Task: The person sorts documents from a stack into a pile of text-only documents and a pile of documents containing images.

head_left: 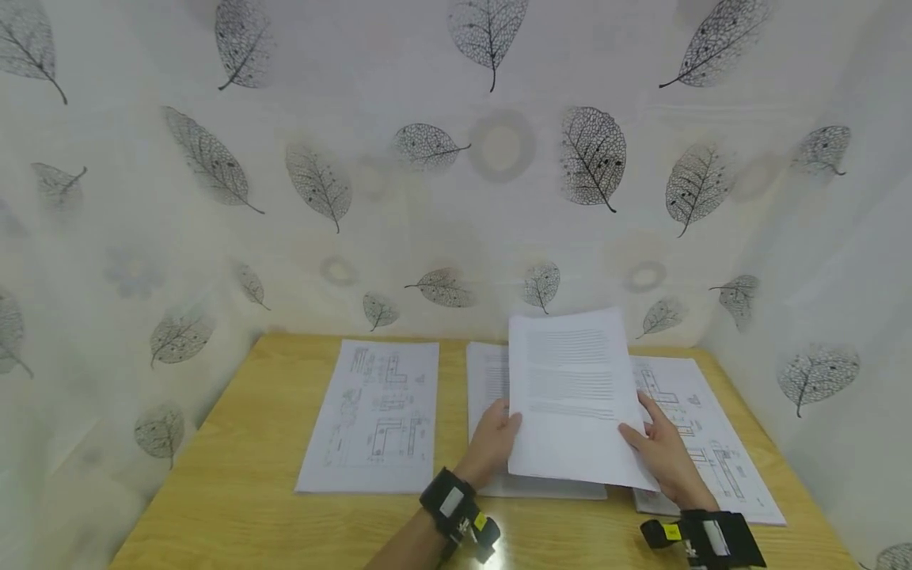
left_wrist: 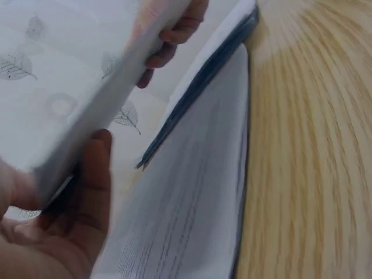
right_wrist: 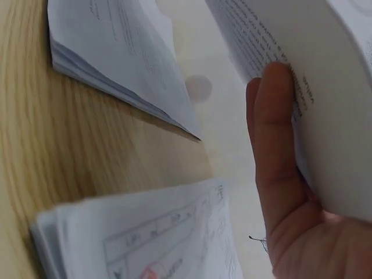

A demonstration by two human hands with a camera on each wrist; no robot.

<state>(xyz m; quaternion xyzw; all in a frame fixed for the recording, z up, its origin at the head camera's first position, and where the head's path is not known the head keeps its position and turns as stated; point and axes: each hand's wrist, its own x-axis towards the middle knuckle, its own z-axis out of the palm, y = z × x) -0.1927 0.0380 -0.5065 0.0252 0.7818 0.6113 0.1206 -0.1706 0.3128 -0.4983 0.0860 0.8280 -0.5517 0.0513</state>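
Both hands hold a thin batch of printed paper sheets (head_left: 570, 380) raised above the table and tilted. My left hand (head_left: 492, 443) pinches its left edge, thumb on the front face and fingers behind. On the right edge my right hand (head_left: 666, 455) grips the same sheets near the lower corner; its fingers (right_wrist: 276, 133) lie against the printed back face. Seen nearly edge-on in the left wrist view, the sheets (left_wrist: 110, 96) span the two hands. Below them lies a stack of text pages (head_left: 488, 372), partly covered.
On the wooden table (head_left: 235, 443), a stack of technical drawings (head_left: 370, 419) lies to the left and another drawing stack (head_left: 727, 443) to the right, under the right hand. A leaf-patterned curtain (head_left: 442, 214) encloses the back and sides.
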